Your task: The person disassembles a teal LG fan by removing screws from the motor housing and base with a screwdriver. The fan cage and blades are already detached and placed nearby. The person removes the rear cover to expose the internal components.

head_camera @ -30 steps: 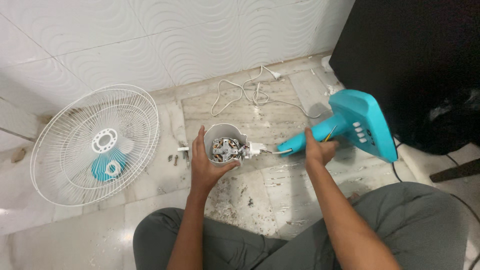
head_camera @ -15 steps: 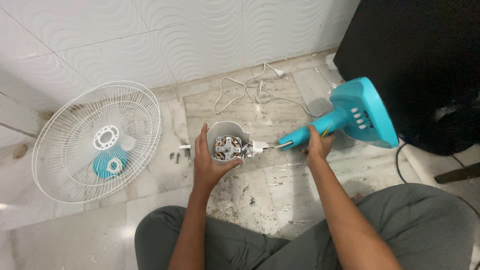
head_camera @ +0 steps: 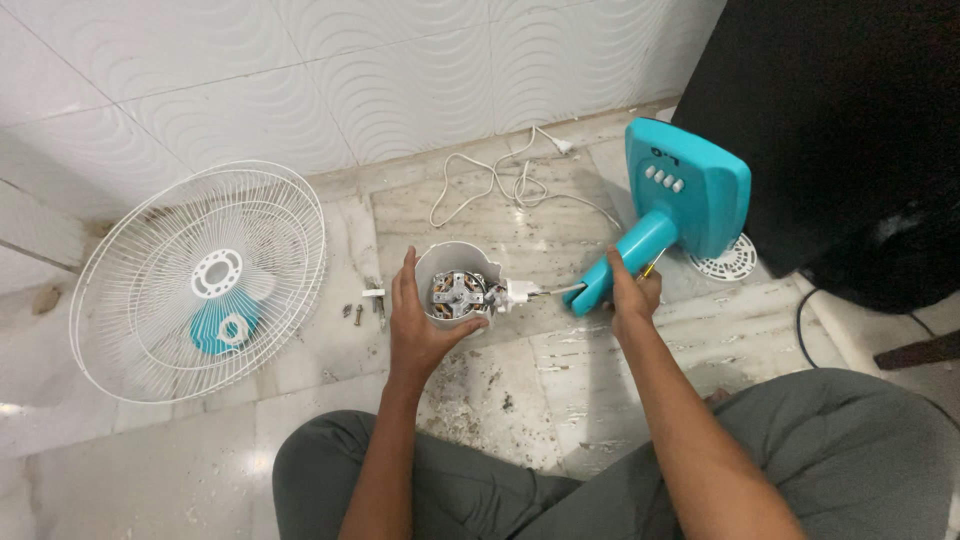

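Note:
My left hand (head_camera: 418,325) cups a white fan motor housing (head_camera: 455,268) from the left, its open side up with the metal motor (head_camera: 456,292) showing inside. A short white wire (head_camera: 560,290) links the housing to the turquoise fan stand (head_camera: 672,200). My right hand (head_camera: 630,292) grips the neck of that stand together with a thin yellow-handled tool (head_camera: 652,265). The stand's base is tipped up, buttons facing me.
A white wire fan guard (head_camera: 200,280) with a turquoise blade under it lies at the left. Small screws (head_camera: 355,313) sit beside the housing. A white power cord (head_camera: 500,185) trails toward the tiled wall. A white round grille (head_camera: 728,263) lies by a black cabinet (head_camera: 850,130). My grey-trousered knees fill the foreground.
My right hand has swung the turquoise stand's base up and to the left, from lying tilted to nearly upright, uncovering the white round grille. The left hand and housing stayed put.

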